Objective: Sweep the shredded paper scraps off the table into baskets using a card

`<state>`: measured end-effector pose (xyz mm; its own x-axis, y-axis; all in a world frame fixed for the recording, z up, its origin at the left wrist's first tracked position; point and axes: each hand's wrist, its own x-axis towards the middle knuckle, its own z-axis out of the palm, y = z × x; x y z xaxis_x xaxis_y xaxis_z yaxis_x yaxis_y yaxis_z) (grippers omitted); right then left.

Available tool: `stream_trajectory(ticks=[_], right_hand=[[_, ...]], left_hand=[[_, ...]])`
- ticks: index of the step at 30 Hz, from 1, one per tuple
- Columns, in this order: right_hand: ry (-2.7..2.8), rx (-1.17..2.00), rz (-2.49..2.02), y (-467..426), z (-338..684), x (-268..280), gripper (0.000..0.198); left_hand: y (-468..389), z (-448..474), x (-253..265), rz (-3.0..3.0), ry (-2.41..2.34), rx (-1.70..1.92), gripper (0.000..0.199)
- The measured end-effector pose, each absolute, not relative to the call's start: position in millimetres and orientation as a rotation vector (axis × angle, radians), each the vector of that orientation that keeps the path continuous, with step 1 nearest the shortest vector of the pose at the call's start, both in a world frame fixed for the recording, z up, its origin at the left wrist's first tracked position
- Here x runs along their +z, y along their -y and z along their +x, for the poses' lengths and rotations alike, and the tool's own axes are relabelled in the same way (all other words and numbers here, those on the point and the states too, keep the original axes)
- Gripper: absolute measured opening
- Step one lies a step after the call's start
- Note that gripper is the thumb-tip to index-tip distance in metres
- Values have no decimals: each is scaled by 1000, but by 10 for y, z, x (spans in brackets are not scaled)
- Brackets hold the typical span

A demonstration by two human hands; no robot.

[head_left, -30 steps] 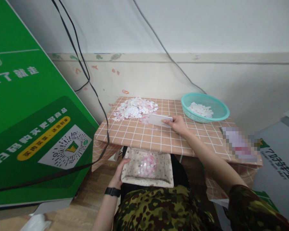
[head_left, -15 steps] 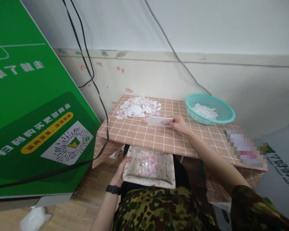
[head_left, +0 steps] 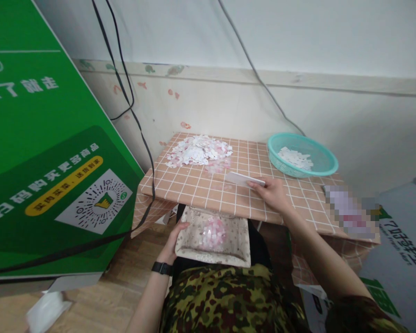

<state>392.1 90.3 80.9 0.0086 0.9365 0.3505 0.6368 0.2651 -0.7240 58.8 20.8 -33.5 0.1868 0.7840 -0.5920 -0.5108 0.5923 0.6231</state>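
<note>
My left hand (head_left: pixel 176 238) grips the left rim of a speckled cream tray (head_left: pixel 237 260) on my lap, below the table's front edge. Small pink and white pieces (head_left: pixel 213 235) lie in the tray. Over the table, my right hand (head_left: pixel 271 190) is closed on the right end of a flat white card (head_left: pixel 244 179). Some pinkish pieces (head_left: pixel 217 165) are spread just beyond the card. Behind them rises a heap of white and pink paper-like scraps (head_left: pixel 199 150); what they are exactly I cannot tell.
A turquoise basket (head_left: pixel 327 162) with white pieces stands at the table's back right. On the checked tablecloth (head_left: pixel 194 188), a blurred-out object (head_left: pixel 348 210) lies at the right end. A green panel (head_left: pixel 65 138) and a hanging black cable (head_left: pixel 149 162) flank the left side.
My right hand has drawn the card toward me and to the right, and the card has tilted. My left hand still holds the tray. The view has shifted slightly.
</note>
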Motion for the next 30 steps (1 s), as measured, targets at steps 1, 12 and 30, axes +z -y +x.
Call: stream_trajectory(ticks=[1,12,30], right_hand=[[1740,460,-1451,-849,3907,810,33],[1921,514,-1314,-439,3730,833,21],[1986,402,-1255,-788,3524,729,22]], left_hand=[[-211,593,-316,311,-1040,936,53],[-257,608,-50,292,-1059,942,26],[-270,548,66,266,-1009,948,32]])
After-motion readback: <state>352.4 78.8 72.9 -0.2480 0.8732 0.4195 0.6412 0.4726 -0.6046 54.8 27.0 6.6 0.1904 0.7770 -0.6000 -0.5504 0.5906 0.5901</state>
